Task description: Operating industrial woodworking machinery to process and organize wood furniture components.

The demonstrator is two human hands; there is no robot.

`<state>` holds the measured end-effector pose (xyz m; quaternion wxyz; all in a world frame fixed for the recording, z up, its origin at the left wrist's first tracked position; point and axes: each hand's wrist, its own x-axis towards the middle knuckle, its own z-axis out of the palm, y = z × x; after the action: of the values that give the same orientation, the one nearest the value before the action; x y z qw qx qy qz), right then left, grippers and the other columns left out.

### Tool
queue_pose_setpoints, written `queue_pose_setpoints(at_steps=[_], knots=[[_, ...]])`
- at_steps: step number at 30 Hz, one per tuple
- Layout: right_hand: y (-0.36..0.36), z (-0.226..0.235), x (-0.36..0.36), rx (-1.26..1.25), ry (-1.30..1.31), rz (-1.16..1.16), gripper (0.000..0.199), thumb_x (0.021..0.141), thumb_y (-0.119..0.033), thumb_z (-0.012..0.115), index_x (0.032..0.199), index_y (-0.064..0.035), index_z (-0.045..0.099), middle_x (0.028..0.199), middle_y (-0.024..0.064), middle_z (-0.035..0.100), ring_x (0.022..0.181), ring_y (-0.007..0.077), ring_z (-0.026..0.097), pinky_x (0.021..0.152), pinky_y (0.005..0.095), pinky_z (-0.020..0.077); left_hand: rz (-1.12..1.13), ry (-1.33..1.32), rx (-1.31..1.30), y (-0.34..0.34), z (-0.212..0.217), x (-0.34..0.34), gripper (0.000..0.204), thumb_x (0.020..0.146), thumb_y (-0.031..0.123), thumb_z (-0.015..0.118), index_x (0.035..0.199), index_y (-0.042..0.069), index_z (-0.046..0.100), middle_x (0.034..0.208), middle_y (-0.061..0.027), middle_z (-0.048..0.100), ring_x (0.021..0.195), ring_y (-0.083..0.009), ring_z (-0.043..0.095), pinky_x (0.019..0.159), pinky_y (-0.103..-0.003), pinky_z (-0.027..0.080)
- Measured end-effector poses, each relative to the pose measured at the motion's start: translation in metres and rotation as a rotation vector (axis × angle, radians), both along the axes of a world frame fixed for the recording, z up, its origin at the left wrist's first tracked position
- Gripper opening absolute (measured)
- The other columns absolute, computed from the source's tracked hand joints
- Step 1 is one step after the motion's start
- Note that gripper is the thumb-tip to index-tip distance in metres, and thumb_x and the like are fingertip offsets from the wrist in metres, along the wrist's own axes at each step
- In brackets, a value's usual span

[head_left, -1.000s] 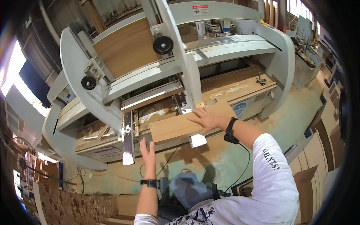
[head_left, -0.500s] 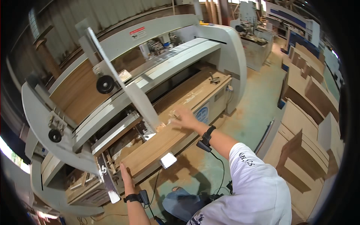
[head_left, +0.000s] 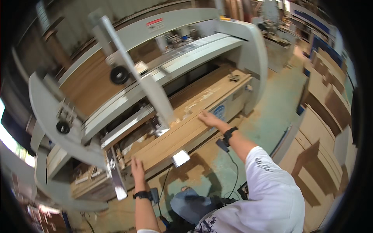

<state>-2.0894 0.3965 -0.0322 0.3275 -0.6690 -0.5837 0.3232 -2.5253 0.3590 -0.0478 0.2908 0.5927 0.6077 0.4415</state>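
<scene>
Head view, shift: my feed has swung right since a second ago; some blur now.
Board: wooden board (head_left: 167,143) lies lengthwise along the front of the grey machine (head_left: 249,46), a bright metal arm (head_left: 181,158) poking out from under its near edge.
Right hand: right hand (head_left: 210,119) is down at the board's right end; half a second ago I had it lifted, fingers spread. Underside hidden, can't tell if it's clamped.
Left hand: left hand (head_left: 137,170) is at the board's left end, fingers pointing up; a second ago it was clear of the wood. Too blurred, can't tell if it grips.
Hands: well apart, board between them.
Meaning: one hand per end, so I'd judge the board is steadied from both sides, not just pressed from above.
Around: dark metal arm (head_left: 117,179) left of the left hand; pale shavings (head_left: 197,101) on the wooden bed (head_left: 219,82) beyond the board.
</scene>
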Motion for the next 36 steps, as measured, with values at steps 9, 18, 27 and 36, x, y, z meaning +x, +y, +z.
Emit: queue_pose_setpoints(at_steps=[9, 18, 27, 36], knots=[[-0.002, 0.016, -0.003, 0.017, 0.000, -0.022, 0.072, 0.082, -0.044, 0.051, 0.130, 0.0051, 0.029, 0.127, 0.0275, 0.039, 0.120, 0.0358, 0.037, 0.099, 0.0362, 0.0292, 0.080, 0.154, 0.071, 0.011, -0.003, 0.011, 0.051, 0.084, 0.020, 0.054, 0.126, -0.005, 0.038, 0.129, -0.0211, 0.041, 0.120, -0.0274, 0.039, 0.099, -0.032, 0.030], [-0.017, 0.073, -0.097, 0.513, -0.833, 0.816, 0.104, 0.050, -0.050, 0.074, 0.132, -0.0056, 0.029, 0.135, 0.0249, 0.025, 0.124, 0.0404, 0.024, 0.102, 0.0471, 0.0216, 0.056, 0.049, 0.228, 0.011, -0.030, 0.027, 0.047, 0.084, 0.017, 0.048, 0.124, -0.005, 0.036, 0.127, -0.0257, 0.038, 0.119, -0.0353, 0.036, 0.100, -0.038, 0.029], [0.011, 0.049, -0.147, 0.317, -0.772, 1.130, 0.106, 0.042, -0.040, 0.076, 0.133, -0.0119, 0.030, 0.129, 0.0274, 0.028, 0.116, 0.0450, 0.030, 0.097, 0.0505, 0.0267, 0.170, -0.005, 0.196, -0.023, -0.010, 0.006, 0.049, 0.085, 0.021, 0.049, 0.126, -0.001, 0.034, 0.131, -0.0200, 0.034, 0.118, -0.0365, 0.036, 0.099, -0.037, 0.031], [-0.060, 0.047, -0.154, 0.031, -0.498, 0.841, 0.100, 0.049, -0.026, 0.070, 0.136, -0.0089, 0.024, 0.129, 0.0240, 0.031, 0.120, 0.0368, 0.031, 0.099, 0.0431, 0.0281, 0.591, -0.538, 0.022, -0.263, -0.046, -0.139, 0.042, 0.086, 0.025, 0.052, 0.118, -0.001, 0.045, 0.112, -0.0104, 0.055, 0.103, -0.0211, 0.050, 0.088, -0.033, 0.040]])
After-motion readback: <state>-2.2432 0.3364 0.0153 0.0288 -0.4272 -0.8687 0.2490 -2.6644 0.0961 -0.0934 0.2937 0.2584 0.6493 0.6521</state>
